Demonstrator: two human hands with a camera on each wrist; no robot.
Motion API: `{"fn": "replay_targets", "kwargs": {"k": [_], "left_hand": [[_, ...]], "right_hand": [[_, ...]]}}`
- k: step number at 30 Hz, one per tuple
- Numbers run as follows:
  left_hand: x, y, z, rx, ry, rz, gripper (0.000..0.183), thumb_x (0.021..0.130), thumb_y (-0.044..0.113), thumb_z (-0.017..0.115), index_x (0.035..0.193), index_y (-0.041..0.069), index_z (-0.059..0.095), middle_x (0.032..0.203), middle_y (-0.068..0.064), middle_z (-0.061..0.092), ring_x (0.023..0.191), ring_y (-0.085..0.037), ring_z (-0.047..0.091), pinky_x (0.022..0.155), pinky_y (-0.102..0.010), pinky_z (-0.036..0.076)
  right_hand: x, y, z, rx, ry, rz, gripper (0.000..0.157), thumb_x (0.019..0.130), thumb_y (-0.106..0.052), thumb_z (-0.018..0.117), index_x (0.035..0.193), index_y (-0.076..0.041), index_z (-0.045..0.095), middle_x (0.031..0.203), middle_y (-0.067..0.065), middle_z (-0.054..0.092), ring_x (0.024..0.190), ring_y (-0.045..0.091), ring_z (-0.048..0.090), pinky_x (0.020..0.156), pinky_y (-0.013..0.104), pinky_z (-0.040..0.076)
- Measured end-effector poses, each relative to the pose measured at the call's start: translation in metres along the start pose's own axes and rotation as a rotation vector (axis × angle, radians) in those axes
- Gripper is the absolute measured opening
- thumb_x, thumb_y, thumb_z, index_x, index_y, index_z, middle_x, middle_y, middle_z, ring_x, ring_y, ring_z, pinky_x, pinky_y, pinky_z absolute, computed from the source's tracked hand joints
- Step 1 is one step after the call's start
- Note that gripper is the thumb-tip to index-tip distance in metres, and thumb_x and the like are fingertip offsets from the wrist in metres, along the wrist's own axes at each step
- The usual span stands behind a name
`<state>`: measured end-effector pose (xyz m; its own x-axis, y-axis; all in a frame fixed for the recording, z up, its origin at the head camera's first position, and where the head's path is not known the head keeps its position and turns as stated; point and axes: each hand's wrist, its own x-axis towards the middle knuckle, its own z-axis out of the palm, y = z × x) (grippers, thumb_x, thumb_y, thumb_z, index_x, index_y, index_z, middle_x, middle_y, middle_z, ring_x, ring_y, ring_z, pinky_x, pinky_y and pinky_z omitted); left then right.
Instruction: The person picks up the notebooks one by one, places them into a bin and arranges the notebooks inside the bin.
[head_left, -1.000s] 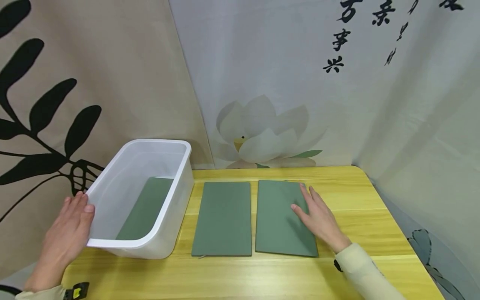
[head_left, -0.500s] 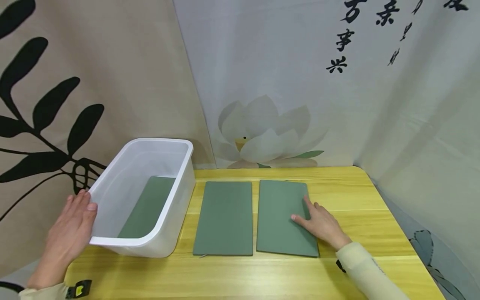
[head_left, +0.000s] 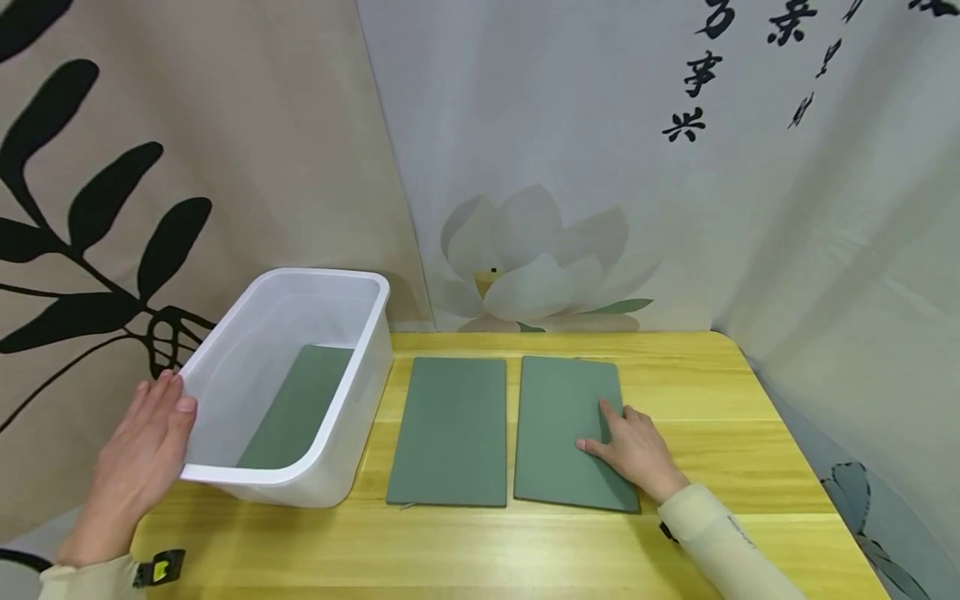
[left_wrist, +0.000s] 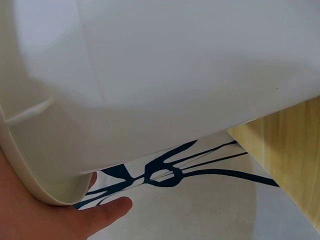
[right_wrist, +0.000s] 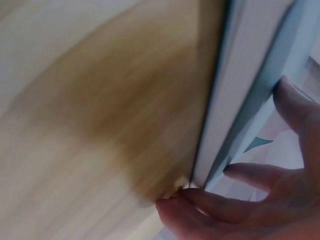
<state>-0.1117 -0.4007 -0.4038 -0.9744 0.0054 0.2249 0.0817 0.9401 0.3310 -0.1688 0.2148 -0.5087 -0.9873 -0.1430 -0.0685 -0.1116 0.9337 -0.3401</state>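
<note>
A white plastic bin [head_left: 352, 417] stands tilted toward me at the left of the table, with a green notebook [head_left: 303, 408] inside it. My left hand [head_left: 142, 458] rests against its left rim, fingers extended; the left wrist view shows the bin's outer wall [left_wrist: 190, 65] close by. Two more green notebooks lie side by side: the middle notebook [head_left: 450, 433] and the right notebook [head_left: 562, 442]. My right hand [head_left: 633, 454] is at the right notebook's right edge. In the right wrist view, thumb and index touch its cover while other fingers [right_wrist: 175, 210] meet its page edge by the tabletop.
The yellow wooden table [head_left: 465, 550] has a rounded far right corner. Behind it hang printed cloths, one with a lotus [head_left: 540, 267] and one with dark leaves [head_left: 97, 317]. The bin overhangs the table's left side.
My right hand has drawn back toward me and lowered from over the right notebook's upper part onto its right edge. The left hand stays at the bin; the head view has shifted slightly.
</note>
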Motion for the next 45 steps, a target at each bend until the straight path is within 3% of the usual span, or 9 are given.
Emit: {"fn": "replay_targets", "kwargs": {"k": [6,13,31,45], "left_hand": [[0.0,0.001,0.001,-0.006,-0.001,-0.01,0.07,0.114,0.039,0.013,0.155,-0.018,0.015,0.165,-0.036,0.008,0.156,-0.047,-0.006,0.126,-0.052,-0.008],[0.0,0.001,0.001,-0.006,-0.001,-0.02,0.07,0.114,0.039,0.013,0.156,-0.016,0.014,0.165,-0.035,0.007,0.156,-0.047,-0.007,0.126,-0.054,-0.008],[0.0,-0.001,0.0,-0.004,-0.003,-0.017,0.069,0.114,0.039,0.013,0.156,-0.016,0.014,0.165,-0.034,0.007,0.155,-0.048,-0.004,0.126,-0.054,-0.007],[0.0,0.001,0.0,-0.01,0.001,-0.016,0.07,0.114,0.039,0.013,0.155,-0.018,0.015,0.165,-0.036,0.007,0.155,-0.05,-0.002,0.126,-0.053,-0.007]], "right_hand": [[0.002,-0.002,-0.001,-0.032,0.038,-0.019,0.088,0.087,-0.048,0.082,0.144,0.013,0.051,0.114,0.039,0.061,0.098,0.048,0.06,0.086,0.057,0.051],[0.004,-0.004,-0.005,-0.02,0.019,-0.006,0.09,0.084,-0.047,0.085,0.141,0.014,0.053,0.105,0.033,0.063,0.085,0.036,0.055,0.076,0.049,0.048],[0.021,0.001,-0.012,0.054,-0.078,0.021,0.09,0.082,-0.041,0.088,0.143,0.014,0.05,0.115,0.033,0.063,0.102,0.042,0.056,0.084,0.053,0.052],[0.034,0.002,-0.024,0.105,-0.194,0.091,0.105,0.08,-0.04,0.091,0.149,0.016,0.035,0.126,0.043,0.051,0.11,0.05,0.057,0.094,0.06,0.051]]}}
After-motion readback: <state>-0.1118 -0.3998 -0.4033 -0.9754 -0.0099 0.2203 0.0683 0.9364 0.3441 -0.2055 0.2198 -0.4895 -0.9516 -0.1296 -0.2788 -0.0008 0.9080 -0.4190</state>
